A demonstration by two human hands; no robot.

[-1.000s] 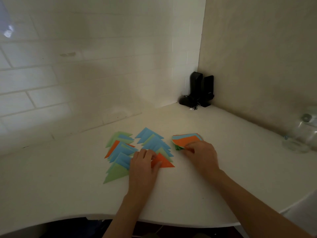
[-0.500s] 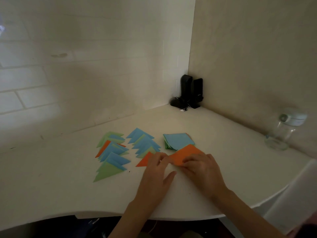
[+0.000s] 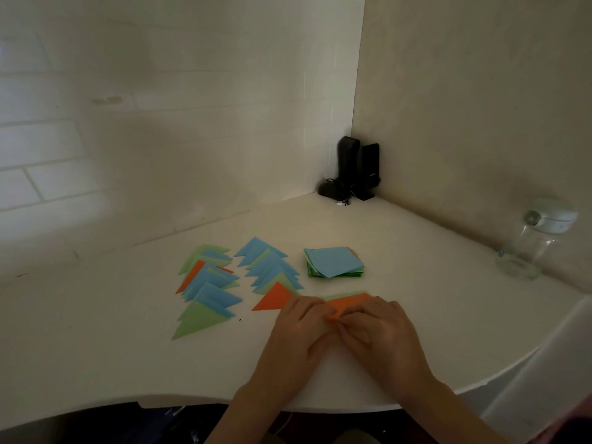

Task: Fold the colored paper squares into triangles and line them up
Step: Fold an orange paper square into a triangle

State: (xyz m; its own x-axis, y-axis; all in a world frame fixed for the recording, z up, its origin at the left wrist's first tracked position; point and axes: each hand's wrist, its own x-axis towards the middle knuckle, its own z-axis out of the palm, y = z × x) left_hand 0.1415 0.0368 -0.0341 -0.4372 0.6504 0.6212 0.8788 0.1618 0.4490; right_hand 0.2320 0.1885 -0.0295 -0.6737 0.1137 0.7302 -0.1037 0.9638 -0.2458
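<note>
An orange paper square point(image 3: 347, 302) lies on the white counter, mostly hidden under my hands and partly folded over. My left hand point(image 3: 298, 341) and my right hand point(image 3: 381, 338) meet at its near corner and pinch the paper there. Just left of them lies a folded orange triangle point(image 3: 274, 299). Two overlapping rows of folded blue, green and orange triangles point(image 3: 208, 283) point(image 3: 269, 267) run across the counter to the left. A stack of unfolded squares point(image 3: 334, 262), blue on top, sits behind my hands.
Two black speakers with a cable point(image 3: 355, 171) stand in the corner of the walls. A clear glass jar with a white lid point(image 3: 531, 241) stands at the right by the wall. The counter's curved front edge point(image 3: 192, 400) runs just below my wrists.
My right hand drew the orange square off the stack toward me. My left hand left the orange triangle and joined the right; both now pinch the square's near corner.
</note>
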